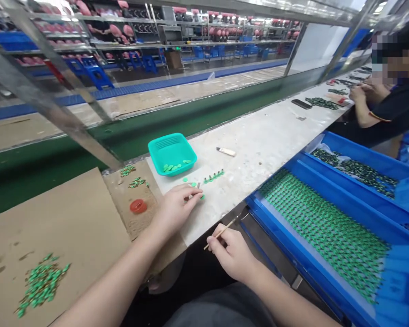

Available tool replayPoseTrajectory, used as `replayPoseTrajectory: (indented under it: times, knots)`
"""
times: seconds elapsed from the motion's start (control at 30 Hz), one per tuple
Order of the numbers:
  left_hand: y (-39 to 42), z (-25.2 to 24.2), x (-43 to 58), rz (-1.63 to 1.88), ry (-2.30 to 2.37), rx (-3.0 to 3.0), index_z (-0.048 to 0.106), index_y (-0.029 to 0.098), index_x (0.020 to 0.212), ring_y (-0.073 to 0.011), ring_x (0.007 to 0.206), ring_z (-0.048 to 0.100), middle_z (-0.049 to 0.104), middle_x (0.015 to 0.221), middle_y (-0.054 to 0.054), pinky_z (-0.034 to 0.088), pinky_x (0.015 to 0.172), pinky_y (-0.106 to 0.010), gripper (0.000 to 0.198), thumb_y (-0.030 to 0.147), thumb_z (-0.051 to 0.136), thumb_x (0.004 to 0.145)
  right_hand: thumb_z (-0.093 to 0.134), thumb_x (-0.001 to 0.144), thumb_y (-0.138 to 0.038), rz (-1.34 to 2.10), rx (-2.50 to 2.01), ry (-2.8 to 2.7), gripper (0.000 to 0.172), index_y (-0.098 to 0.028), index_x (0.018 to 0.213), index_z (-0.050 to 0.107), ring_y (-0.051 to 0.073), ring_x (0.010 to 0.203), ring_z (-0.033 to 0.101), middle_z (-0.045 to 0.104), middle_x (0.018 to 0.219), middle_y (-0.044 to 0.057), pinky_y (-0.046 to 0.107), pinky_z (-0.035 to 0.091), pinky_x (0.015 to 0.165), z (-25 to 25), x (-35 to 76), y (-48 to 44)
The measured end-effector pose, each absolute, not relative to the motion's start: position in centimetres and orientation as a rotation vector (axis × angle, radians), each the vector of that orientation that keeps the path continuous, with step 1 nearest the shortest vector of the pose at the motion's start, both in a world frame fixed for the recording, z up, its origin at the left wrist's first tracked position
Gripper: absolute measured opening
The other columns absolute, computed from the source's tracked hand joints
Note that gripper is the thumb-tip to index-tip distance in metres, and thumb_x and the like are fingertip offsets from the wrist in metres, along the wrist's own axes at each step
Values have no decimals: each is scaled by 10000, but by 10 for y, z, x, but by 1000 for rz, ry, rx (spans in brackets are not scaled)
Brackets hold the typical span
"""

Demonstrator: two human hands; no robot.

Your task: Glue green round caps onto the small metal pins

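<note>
My left hand [179,204] is over the white work surface, fingertips pinched at a small green disc [202,196]. Close by lie a few loose green discs [185,180] and a short row of green pieces with dark upright parts [214,176]. Past that hand stands a turquoise tray [154,156] with several pale green discs [172,167] inside. My right hand [233,252], just off the table's front edge, is closed round a thin wooden stick [221,232] that points up and away; its tip looks darker.
A red cup [138,206] and piles of green-and-brown pieces [42,281] lie on cardboard at left. A pale-handled brush [226,151] lies behind the row. Blue crates [327,240] stand at right, one lined with rows of green pieces. A co-worker [388,100] sits farther right.
</note>
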State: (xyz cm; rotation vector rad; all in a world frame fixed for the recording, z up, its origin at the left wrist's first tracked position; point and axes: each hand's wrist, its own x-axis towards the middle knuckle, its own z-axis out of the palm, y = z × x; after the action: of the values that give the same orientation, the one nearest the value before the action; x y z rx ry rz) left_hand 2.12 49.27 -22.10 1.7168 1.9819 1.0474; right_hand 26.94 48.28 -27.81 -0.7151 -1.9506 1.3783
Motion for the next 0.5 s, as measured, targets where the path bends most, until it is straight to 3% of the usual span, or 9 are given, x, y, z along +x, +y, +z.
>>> replayPoseTrajectory:
  times: [0.1,0.23,0.5]
  knots:
    - [540,-227,38,1005,2003,1888,889,235,1117,-284,1137,746,801,1103,-92,624,1121,-510,367,551,704,1134,647,1170,-359,1382,-764,-1920,308,-261,878,642,182,724,727,741,812,10,287,536,714,-283,279,487]
    - [594,-231,57,941,2064,2017,806,201,1158,-293,1276,701,767,1244,-90,574,1227,-564,329,528,794,1126,665,1146,-335,1397,-799,-1878,286,-261,872,626,175,706,711,742,811,4,279,525,696,-285,288,489]
    - [591,-219,53,963,2067,2028,790,197,1275,-261,1190,754,783,1255,-82,663,1132,-517,344,520,774,1159,664,1145,-331,1403,-847,-1841,275,-257,880,663,180,705,722,751,788,3,278,528,696,-284,303,494]
